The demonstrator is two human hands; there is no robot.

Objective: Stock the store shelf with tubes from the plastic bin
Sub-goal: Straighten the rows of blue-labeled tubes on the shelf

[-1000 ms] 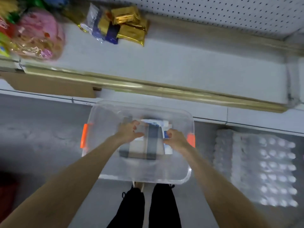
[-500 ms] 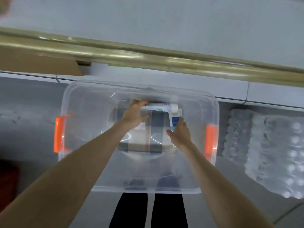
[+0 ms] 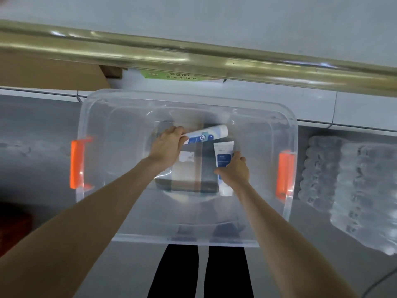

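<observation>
Stocking is only beginning: both hands are reaching into the plastic bin (image 3: 287,130), left hand (image 3: 166,147) fingers pinching one tube (image 3: 206,135), right hand (image 3: 235,171) fingers closing around another tube (image 3: 223,157). Nothing is showing on the shelf (image 3: 214,24) yet. Compared with half a second ago, both tubes are lifting clear of the folded cloth (image 3: 189,177).

Bare forearms, no sleeves — black trousers (image 3: 199,274) below, two narrow dark legs
</observation>
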